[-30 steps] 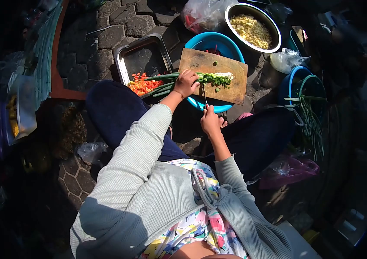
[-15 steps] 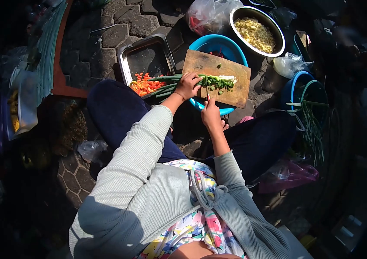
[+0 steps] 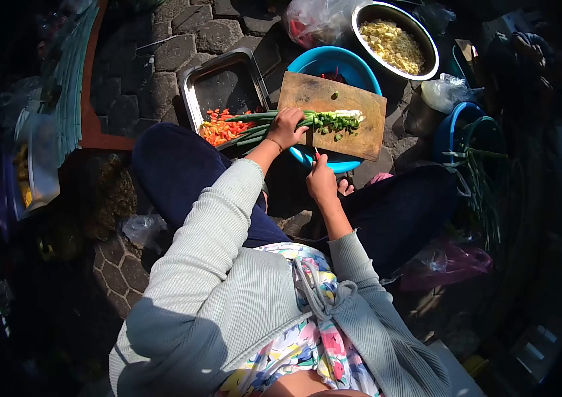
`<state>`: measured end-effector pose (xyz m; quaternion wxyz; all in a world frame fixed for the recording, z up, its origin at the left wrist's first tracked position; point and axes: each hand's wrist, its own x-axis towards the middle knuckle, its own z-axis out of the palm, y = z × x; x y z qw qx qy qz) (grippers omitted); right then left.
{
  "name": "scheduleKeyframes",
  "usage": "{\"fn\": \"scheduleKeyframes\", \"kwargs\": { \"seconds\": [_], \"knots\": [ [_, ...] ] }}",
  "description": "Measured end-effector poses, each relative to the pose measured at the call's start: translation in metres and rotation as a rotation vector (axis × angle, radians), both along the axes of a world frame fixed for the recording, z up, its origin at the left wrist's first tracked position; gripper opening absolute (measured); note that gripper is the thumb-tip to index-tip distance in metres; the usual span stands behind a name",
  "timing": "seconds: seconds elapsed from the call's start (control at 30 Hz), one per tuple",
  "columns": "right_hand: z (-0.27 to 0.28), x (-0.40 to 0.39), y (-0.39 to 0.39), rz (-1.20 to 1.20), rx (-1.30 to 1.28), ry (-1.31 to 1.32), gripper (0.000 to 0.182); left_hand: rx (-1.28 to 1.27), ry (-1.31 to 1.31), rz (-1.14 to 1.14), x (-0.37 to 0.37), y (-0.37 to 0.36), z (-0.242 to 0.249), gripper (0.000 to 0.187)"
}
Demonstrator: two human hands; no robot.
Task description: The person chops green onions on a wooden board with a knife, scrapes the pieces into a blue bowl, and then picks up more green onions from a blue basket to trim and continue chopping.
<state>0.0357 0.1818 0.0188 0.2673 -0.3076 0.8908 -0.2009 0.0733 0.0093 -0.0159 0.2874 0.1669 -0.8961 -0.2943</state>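
1. A worn, matt wooden cutting board (image 3: 353,99) rests on a smooth, glossy blue plastic basin (image 3: 324,63).
2. Shiny metal tray (image 3: 224,83) and steel bowl (image 3: 394,40) catch the sun.
3. Rough stone paving (image 3: 155,59) lies beneath.
4. Ribbed knit sleeve (image 3: 218,218); clear, crinkled plastic bag (image 3: 446,92).

Outdoor cooking spot: cobblestone ground (image 3: 162,59), food bowls (image 3: 394,40), cutting board (image 3: 353,135).

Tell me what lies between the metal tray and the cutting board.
In the head view, the bunch of green onions spans from the metal tray to the cutting board, with the left hand pressing it down there.
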Motion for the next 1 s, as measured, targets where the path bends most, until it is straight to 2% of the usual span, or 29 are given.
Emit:
{"fn": "scheduleKeyframes", "kwargs": {
  "seconds": [0.13, 0.23, 0.33, 0.47, 0.63, 1.0],
  "knots": [
    [0.015, 0.000, 0.018, -0.024, -0.028, 0.008, 0.020, -0.045, 0.009, 0.006, -0.003, -0.001, 0.001, 0.028],
    [0.031, -0.005, 0.019, -0.040, 0.045, 0.014, 0.022, -0.042, 0.009, -0.007, -0.005, -0.004, 0.001, 0.028],
    [0.039, -0.011, 0.012, -0.086, -0.049, -0.014, 0.021, -0.086, 0.020, 0.009, -0.004, -0.001, 0.002, 0.026],
    [0.014, -0.018, -0.002, -0.100, -0.109, -0.042, 0.023, -0.098, 0.003, 0.035, -0.001, -0.005, 0.001, 0.027],
    [0.007, -0.018, -0.012, -0.081, -0.085, -0.067, 0.025, -0.111, 0.018, 0.030, 0.000, -0.007, 0.001, 0.026],
    [0.000, -0.038, -0.004, -0.238, -0.136, -0.057, 0.025, -0.028, 0.035, -0.048, -0.026, 0.005, 0.002, 0.029]
  ]
}}
